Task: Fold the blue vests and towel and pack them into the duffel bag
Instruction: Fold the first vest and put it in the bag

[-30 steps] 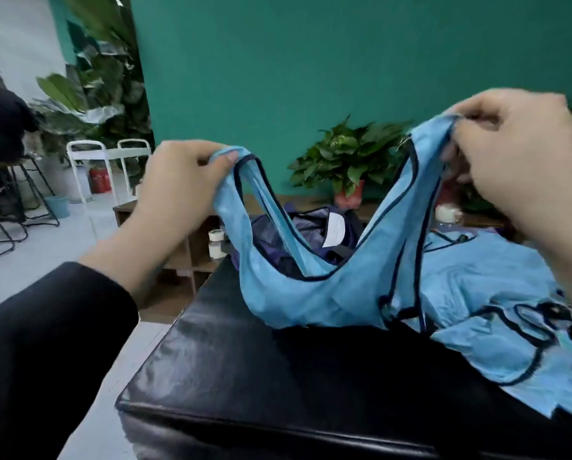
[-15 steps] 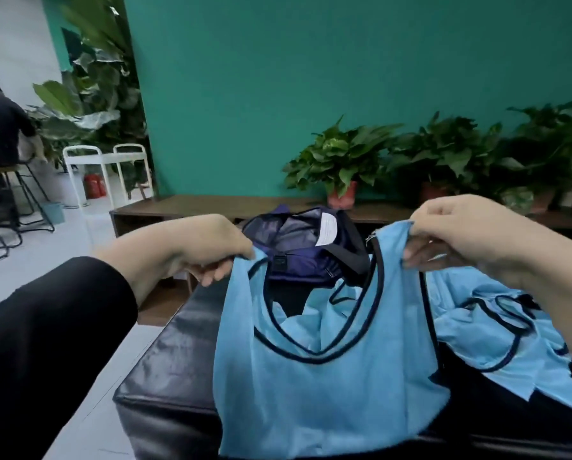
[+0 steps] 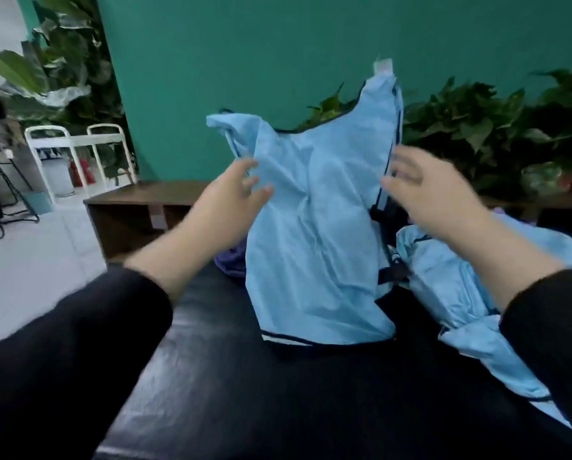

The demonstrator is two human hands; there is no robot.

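— Where was the blue vest (image 3: 317,234) at that instant?

— In the middle of the frame, standing up off the black padded surface (image 3: 244,376), its hem crumpled on the padding and one shoulder strap with a white tag pointing toward the top.

— And the hands?

— Both had their fingers spread and loose. The left hand (image 3: 231,197) was at the vest's left edge, fingertips against the cloth, pinching nothing. The right hand (image 3: 424,187) was at the right edge, just beside the dark trim; blur hid whether it touched.

— Other task things?

— More blue fabric (image 3: 470,293) lay heaped at the right. A sliver of the purple duffel bag (image 3: 231,257) showed behind the vest's left side, near the wooden bench (image 3: 145,200).
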